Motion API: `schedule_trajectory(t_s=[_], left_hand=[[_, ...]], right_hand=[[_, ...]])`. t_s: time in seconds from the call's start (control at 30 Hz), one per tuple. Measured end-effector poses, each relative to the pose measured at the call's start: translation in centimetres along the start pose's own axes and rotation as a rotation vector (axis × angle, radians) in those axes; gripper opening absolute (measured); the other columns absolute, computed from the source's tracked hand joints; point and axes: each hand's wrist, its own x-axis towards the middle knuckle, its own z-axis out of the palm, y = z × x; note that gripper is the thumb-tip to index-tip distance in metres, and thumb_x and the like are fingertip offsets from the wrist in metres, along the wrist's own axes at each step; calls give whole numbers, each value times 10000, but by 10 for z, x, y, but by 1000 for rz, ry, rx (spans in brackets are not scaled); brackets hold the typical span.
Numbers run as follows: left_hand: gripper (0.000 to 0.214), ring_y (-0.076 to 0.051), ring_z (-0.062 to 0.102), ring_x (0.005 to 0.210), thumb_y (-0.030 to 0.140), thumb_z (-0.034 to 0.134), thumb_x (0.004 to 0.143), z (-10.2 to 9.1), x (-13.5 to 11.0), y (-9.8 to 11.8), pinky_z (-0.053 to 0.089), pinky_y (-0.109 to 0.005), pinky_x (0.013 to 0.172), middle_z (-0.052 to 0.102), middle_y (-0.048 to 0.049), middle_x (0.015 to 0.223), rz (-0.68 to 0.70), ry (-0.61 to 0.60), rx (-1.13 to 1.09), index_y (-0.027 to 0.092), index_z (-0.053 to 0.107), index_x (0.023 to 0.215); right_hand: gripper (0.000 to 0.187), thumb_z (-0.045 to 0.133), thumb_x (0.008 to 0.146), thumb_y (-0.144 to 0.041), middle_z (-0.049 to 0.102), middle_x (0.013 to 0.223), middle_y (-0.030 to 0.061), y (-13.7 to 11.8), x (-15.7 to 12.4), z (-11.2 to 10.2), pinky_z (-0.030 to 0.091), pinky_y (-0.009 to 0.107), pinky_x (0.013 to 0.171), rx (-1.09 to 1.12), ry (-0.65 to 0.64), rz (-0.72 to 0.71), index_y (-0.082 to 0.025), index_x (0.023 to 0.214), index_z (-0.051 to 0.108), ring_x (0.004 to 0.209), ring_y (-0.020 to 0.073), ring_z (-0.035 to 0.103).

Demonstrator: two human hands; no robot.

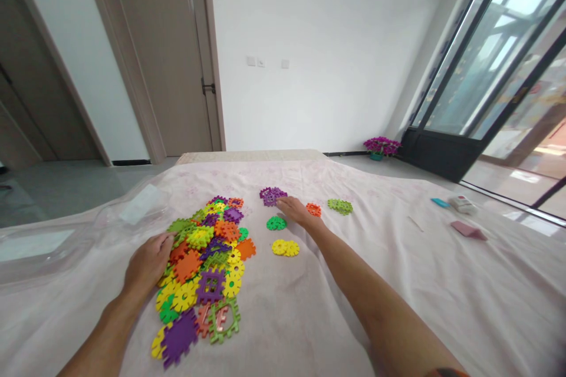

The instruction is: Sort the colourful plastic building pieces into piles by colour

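Observation:
A heap of interlocking plastic building pieces [188,265], square and flower-shaped, in yellow, purple, orange and green, lies left of centre. Against its left side rests my left hand [150,259], fingers curled inward; whatever they hold is hidden. Farther off, my right hand [292,209] reaches to a small group of purple building pieces [272,195], its fingers together at their near right edge. Nearby lie green round pieces [276,223], yellow round pieces [285,248], orange pieces [313,210] and light green pieces [340,207], sorted by colour.
Clear plastic packaging [48,253] lies at the left on the pink cloth [327,318]. To the right are a pink folded item [469,230], a small white box [462,204], a blue item [440,202] and a thin stick [415,224].

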Motion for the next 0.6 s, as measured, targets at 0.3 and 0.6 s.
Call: schedule_trajectory(t_s=[0.3,0.6], left_hand=[[566,-296,598,1237,469,295,951,2,2,-2,446,-379,1040,676,-124,1314,5,15,2,164,712,1182],[578,-278,609,1230,473,283,942,1,2,-1,457,-350,1032,684,-113,1305,2,13,22,171,721,1170]], right_hand=[[331,494,957,-326,746,921,145,50,-33,-33,428,305,761,-236,7,284,-170,849,766,882,245,672],[258,535,942,-256,713,1137,125,62,-44,-4,430,346,982,-150,223,103,-169,1073,740,1098,244,621]])
